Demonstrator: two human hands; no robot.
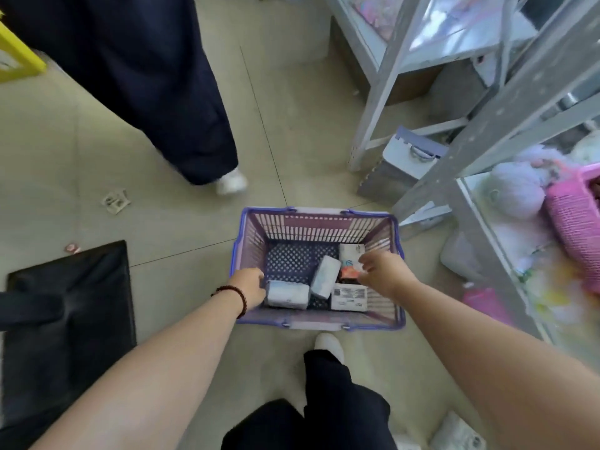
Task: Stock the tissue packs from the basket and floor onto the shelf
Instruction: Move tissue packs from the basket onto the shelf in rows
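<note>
A purple slatted plastic shopping basket (316, 219) stands on the beige tiled floor (162, 196), directly in front of the person's feet. It holds several small tissue packs. A pale film-wrapped tissue pack (287, 294) lies flat at the near-left corner. A second white tissue pack (325, 277) leans tilted near the middle. A white pack with a printed label panel (349, 297) lies at the near-right, and a white pack with a red and blue print (350, 254) sits at the far-right. A further pale pack (454, 430) lies on the floor at the lower right of the view.

The left hand (248, 287) reaches into the basket with its fingers curled against the left end of the pale film-wrapped pack; whether the grip is complete cannot be told. The right hand (383, 271) hovers over the printed packs with fingers spread and loosely bent, holding nothing.

Handling assessment: the packs appear light, soft and compressible, with smooth film that is likely slippery. Take each pack across its short sides, thumb opposite fingers, with moderate pressure; excess pressure only dents the contents. One hand per pack should suffice.

The grey metal shelving rack (480, 131) stands to the right, its lower tier already crowded with soft pastel goods and a pink woven basket (571, 216).
</note>
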